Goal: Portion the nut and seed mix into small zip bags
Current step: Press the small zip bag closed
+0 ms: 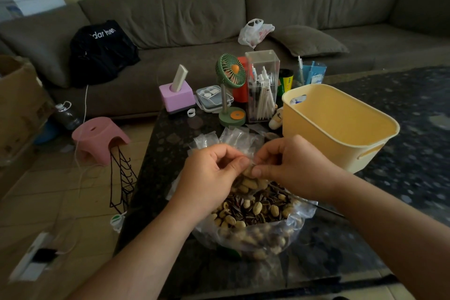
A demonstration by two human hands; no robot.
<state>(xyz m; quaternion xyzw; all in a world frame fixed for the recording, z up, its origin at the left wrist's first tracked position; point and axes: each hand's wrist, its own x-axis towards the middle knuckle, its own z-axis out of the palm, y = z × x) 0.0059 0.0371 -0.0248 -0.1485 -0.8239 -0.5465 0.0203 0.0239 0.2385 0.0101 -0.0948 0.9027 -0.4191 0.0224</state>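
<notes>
Pinching the top edge of a small zip bag (247,173) between thumb and curled fingers of both hands, left hand (214,173) and right hand (289,165) meeting at the middle of the view, thumbs almost touching. Hanging partly filled with pale nuts just below the fingertips, and hovering directly over a large clear plastic bag (253,229) of nut and seed mix, striped sunflower seeds and pale shelled nuts, sitting open on the dark speckled desk (170,134). Lying just behind the hands, a heap of empty small clear bags (229,137). Standing to the right and close to the right hand, a yellow plastic tub (341,126) with a side handle. Crowding the far end of the desk: a green desk fan (230,73), a clear box of pens (263,85), a pink block-shaped holder (177,97). Stretching along the back, a brown sofa (207,12) carrying a black bag (102,52) and a white plastic bag (254,31). Sitting on the floor at left, a pink stool (99,137).
</notes>
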